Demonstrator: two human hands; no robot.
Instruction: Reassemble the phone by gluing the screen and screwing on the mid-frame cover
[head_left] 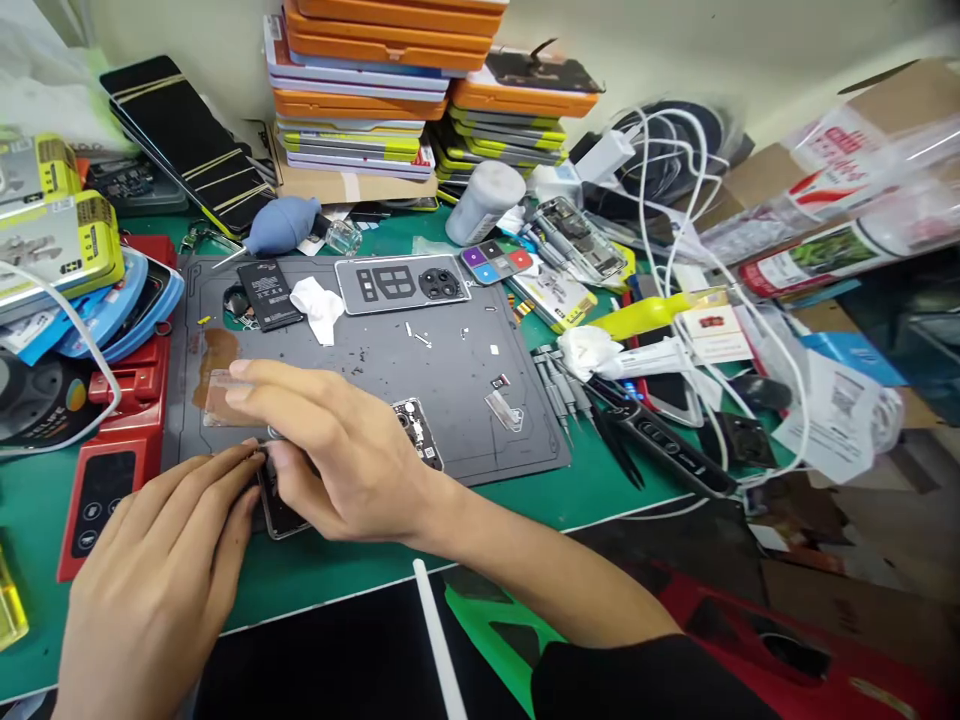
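A dark, opened phone (pixel 283 512) lies at the front of a grey work mat (pixel 465 385). My left hand (pixel 161 545) is closed at its left edge, fingers together and thumb below, gripping that edge. Across the phone's middle comes my right hand (pixel 349 450). Two of its fingers stretch over a clear film piece (pixel 223 400) on a brown patch; a lower digit bends down beside my left fingertips, and what it presses or pinches is hidden. Past my right wrist shows a part with exposed circuitry (pixel 421 432); my hand hides whether it joins the phone.
Behind lie a phone back cover (pixel 401 285), a black battery (pixel 268 295), white tissue (pixel 319 310) and a blue air blower (pixel 283 225). Small screws and bits dot the mat. Screwdrivers (pixel 562 385), tweezers (pixel 615 440) and cables crowd the right; a red device (pixel 112 470) stands left.
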